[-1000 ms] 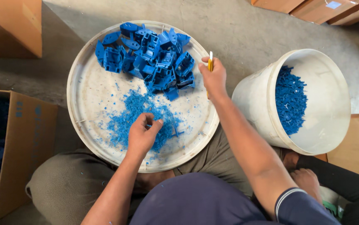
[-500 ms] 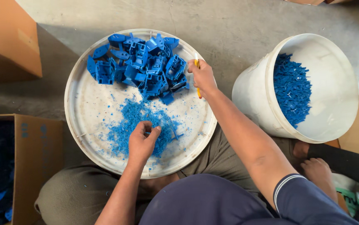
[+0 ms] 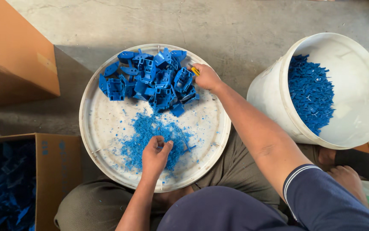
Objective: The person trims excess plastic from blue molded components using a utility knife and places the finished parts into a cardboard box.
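Left hand (image 3: 155, 155) pinches blue shavings (image 3: 150, 134) – right hand (image 3: 206, 77) grips yellow tool (image 3: 195, 71)

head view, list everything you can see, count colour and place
round tray: one, white, on the person's lap, centre
moulded plastic parts: a pile, too many to count, blue, far half of the tray
plastic shavings: a loose heap, blue, near half of the tray
bucket: one, white, right of the tray, tilted, with blue scraps inside
open box: one, brown cardboard, lower left, blue parts inside
closed box: one, brown cardboard, upper left
floor: grey concrete
left hand: in the shavings
right hand: at the pile's right edge, holding a small yellow tool
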